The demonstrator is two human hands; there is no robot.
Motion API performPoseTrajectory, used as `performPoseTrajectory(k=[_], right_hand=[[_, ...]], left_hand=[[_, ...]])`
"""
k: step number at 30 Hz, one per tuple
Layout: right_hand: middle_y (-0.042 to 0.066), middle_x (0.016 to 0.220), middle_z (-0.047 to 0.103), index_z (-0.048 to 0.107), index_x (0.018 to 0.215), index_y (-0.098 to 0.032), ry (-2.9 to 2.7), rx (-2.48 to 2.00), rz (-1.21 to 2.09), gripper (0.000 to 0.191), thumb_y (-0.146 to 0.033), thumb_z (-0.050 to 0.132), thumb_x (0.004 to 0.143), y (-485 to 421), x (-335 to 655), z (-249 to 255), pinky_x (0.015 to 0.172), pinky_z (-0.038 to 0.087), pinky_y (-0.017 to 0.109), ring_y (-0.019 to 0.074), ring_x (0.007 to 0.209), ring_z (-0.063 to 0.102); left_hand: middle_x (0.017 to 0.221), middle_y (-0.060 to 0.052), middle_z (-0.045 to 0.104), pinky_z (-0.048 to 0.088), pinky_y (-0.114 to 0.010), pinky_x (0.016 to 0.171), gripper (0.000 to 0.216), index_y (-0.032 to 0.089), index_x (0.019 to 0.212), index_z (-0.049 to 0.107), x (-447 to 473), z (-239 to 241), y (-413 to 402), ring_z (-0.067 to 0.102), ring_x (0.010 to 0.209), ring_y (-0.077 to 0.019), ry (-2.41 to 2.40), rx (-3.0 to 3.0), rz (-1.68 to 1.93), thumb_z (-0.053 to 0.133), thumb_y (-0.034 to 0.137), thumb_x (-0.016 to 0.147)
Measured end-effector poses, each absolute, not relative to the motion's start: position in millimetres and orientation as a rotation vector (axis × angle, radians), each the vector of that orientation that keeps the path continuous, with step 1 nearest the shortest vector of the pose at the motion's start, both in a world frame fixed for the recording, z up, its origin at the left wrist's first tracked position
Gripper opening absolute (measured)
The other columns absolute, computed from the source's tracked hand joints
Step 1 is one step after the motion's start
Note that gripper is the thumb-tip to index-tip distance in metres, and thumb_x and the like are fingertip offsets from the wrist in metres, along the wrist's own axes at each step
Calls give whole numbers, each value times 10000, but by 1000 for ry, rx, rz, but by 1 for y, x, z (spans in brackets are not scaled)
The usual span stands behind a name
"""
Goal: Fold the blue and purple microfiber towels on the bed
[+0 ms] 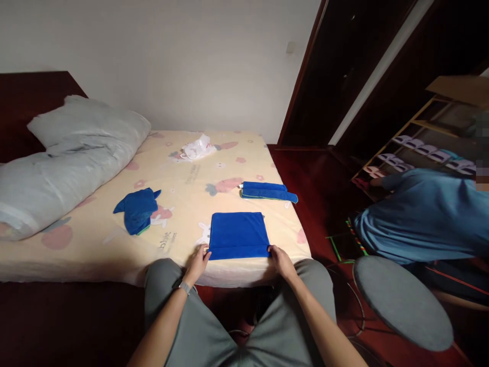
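Note:
A blue cloth (237, 229) lies flat on the bed in front of me, its near edge folded over in a narrow band. My left hand (198, 261) pinches the left end of that band, and my right hand (281, 260) pinches the right end. Beyond it, towards the right edge of the bed, rests a second blue cloth (265, 190) folded into a long strip, touched by neither hand. A third blue cloth (138, 208) sits crumpled to the left, with a bit of green edging showing.
The bed (183, 199) has a patterned yellow sheet. A grey quilt (95, 142) is heaped on the left, and a white plastic bag (198, 148) lies near the wall. To my right are a round grey stool (403, 303), a person in a blue shirt (428, 214) and a shoe rack (420, 122).

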State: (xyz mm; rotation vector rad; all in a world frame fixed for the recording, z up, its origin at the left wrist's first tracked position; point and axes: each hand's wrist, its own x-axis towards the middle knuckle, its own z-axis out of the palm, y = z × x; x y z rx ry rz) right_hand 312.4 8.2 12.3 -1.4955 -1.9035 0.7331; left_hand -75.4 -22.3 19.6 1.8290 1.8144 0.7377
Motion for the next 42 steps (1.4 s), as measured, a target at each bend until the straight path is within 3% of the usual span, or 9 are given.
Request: performPoseTrajectory(k=[6,9,14,19,24,29,36,42], right_hand=[[88,998,696,600,1027,-211,-1877,-1511,734,250,-352,420,926,7,310,10,852,524,367,230,902,658],[81,975,696,617,1021,-213,-1943,-1509,678,242,-338,431,931,6,310,9,833,526,373,237,884,650],[92,949,667,650,1034,-226,-2082,-1606,407,228,-280,449,939,2,313,14,841,507,384,251,881,618],[151,1124,630,668,1107,-209,-2184,-1647,102,266,-224,491,910,-5,294,37,874,493,433,302,1016,591],[136,1492,467,411,1483,-184,-2430,-1255,174,555,-295,470,942,-20,227,34,1137,331,503,306,1368,417],[122,1579,335,265,1555,-154,-2562,-1195,212,635,-412,415,994,-24,219,8,1184,290,478,271,1462,304],[127,1568,349,317,1537,-157,-2599,-1209,309,551,-315,378,1013,-5,308,6,1176,339,464,250,1446,342],[140,1480,486,497,1432,-167,-2423,-1239,438,536,-158,458,898,7,315,7,1132,413,453,262,1364,461]], left_hand=[[1037,-95,694,492,-411,921,257,232,1094,642,-66,40,-28,638,1009,-249,1877,2255,714,437,345,987],[1149,-104,679,456,-433,1005,304,238,1185,646,-53,44,-33,606,1123,-250,1728,2459,624,417,311,998],[1463,-60,530,333,-437,1161,464,286,1455,443,-42,35,-39,447,1380,-220,1403,2662,478,451,311,992],[1542,-49,438,290,-430,1191,547,285,1535,293,-43,37,-36,366,1440,-203,1373,2704,417,420,338,1006],[1597,-55,338,211,-419,1221,595,246,1568,190,-19,38,-38,270,1485,-199,1273,2763,389,377,373,1017],[1584,-74,360,257,-395,1204,617,231,1572,170,-29,31,-38,315,1466,-189,1278,2711,339,373,413,1018],[1567,-43,399,317,-393,1188,568,276,1547,263,-79,30,-33,370,1437,-185,1311,2527,356,410,360,1005],[1334,-54,608,452,-403,1091,455,267,1311,587,-72,24,-25,538,1255,-211,1567,2306,622,480,136,888]])
